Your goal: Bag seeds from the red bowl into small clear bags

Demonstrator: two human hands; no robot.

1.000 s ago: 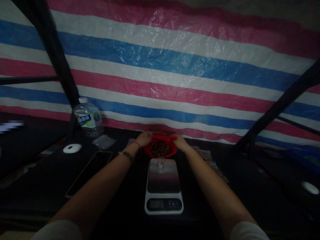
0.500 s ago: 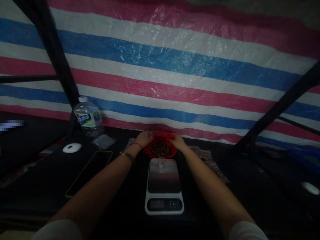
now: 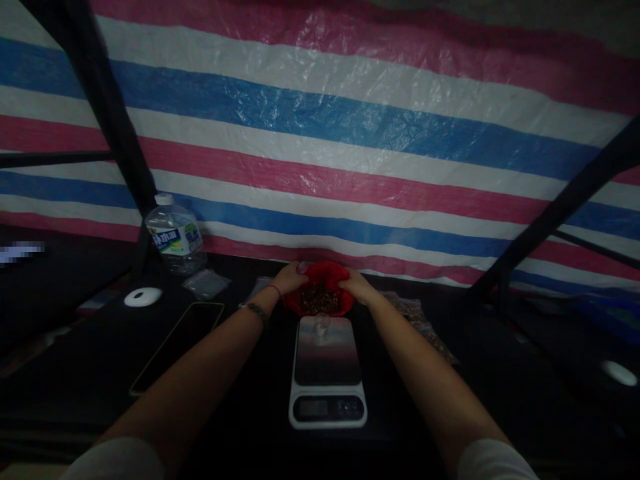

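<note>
A red plastic bag stands with its mouth wide at the back of the dark table, many small brown pieces heaped inside. On its left rim my left hand is closed, a bracelet and a red string at the wrist. My right hand grips the opposite rim. Just in front of the bag lies a white digital scale with a shiny plate. A small clear cup-like piece sits at the plate's far edge. The fingertips are partly hidden in the dim light.
Filled clear bags lie right of my right hand. To the left are a phone, a clear plastic bag, a large bottle and a white round device. Behind hangs a striped tarp between dark metal posts.
The red bag's back rim, folded inward before, now stands more spread and rounded. Both hands stay on its rim with only slight shifts.
</note>
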